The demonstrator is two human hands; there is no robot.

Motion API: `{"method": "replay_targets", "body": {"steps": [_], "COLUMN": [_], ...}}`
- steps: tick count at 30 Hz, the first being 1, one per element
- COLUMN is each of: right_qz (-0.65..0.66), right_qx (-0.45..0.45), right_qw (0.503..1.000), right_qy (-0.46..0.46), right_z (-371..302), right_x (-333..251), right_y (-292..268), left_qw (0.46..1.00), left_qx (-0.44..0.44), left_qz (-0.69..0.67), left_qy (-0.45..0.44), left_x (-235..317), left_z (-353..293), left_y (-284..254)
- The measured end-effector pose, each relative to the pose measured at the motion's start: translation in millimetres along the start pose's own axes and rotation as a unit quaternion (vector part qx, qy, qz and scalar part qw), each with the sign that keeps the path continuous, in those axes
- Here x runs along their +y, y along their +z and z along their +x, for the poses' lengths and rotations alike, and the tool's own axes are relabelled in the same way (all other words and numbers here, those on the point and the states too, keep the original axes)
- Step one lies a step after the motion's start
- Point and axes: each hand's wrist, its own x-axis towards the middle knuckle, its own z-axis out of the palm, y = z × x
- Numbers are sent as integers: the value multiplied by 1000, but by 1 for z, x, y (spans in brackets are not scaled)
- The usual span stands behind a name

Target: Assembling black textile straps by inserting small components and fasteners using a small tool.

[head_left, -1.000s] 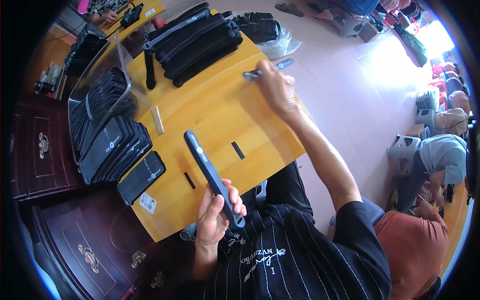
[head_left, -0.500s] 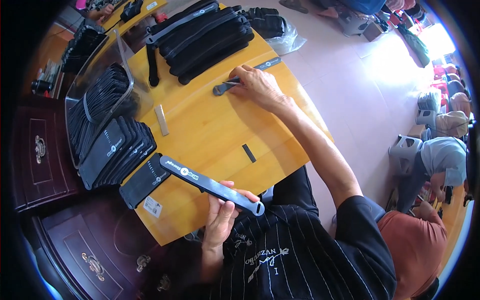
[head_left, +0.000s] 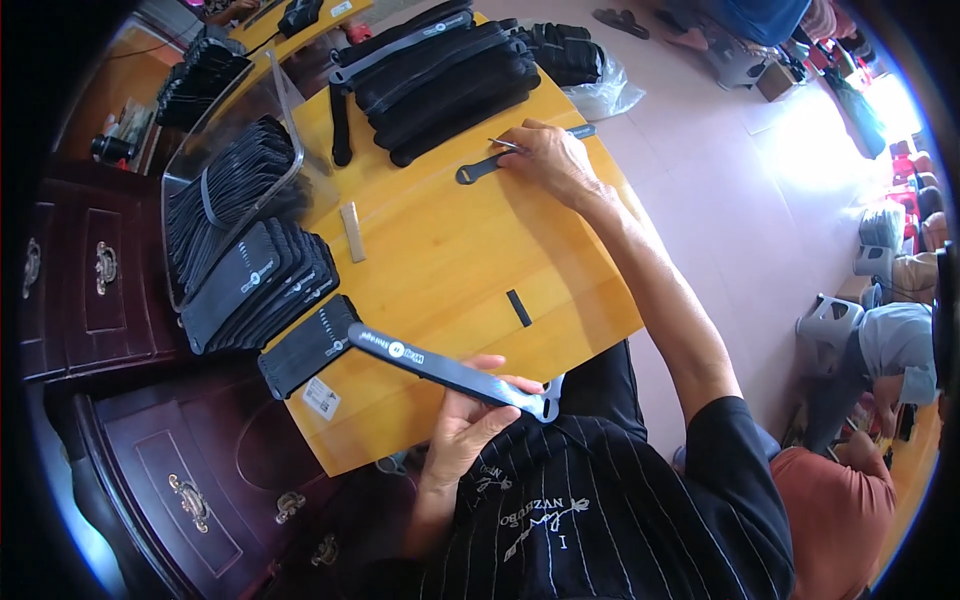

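Note:
My left hand is closed around a grey-black storage strap at the table's near edge. Two slotted ends show beyond its fingers, so there may be more than one strap. The strap's far end overlaps a small stack of wide black straps. At the table's right side my right hand is closed, a thin metal-looking tool poking out of its fingers. Under that hand lies another slotted strap, its middle hidden. A short black strip lies between my hands.
Bundled black straps are heaped at the far side. A clear plastic bin on the left holds banded straps, with more stacked in front. A beige strip lies mid-table. Dark drawers stand left; people sit right.
The whole view has shifted, moving the scene rightward. My right hand has slid a little along the strap, and the thin tool sticks out more clearly. A second slotted end now shows by my left hand.

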Motion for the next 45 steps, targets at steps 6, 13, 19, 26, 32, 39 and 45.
{"method": "replay_targets", "body": {"steps": [6,13,19,26,32,39,45], "right_qz": [-20,152,217,170,166,249,306], "right_qx": [-1,-28,2,42,42,-3,3], "right_qw": [999,988,976,985,985,967,948], "right_qy": [-32,23,35,9,2,52,84], "right_z": [-11,-138,-210,-237,-246,-248,-249], "right_x": [-9,-104,-141,-138,-136,-141,-145], "right_y": [-15,-61,-70,-64,-64,-69,-67], "left_qw": [998,991,987,974,959,957,960], "left_qx": [35,86,88,117,135,130,129], "left_qz": [41,-13,25,83,129,118,98], "left_qy": [31,105,134,175,214,230,229], "left_x": [0,15,1,-15,-22,-21,-22], "left_z": [8,16,16,8,2,-2,-2], "left_y": [-4,-2,15,23,31,34,32]}}
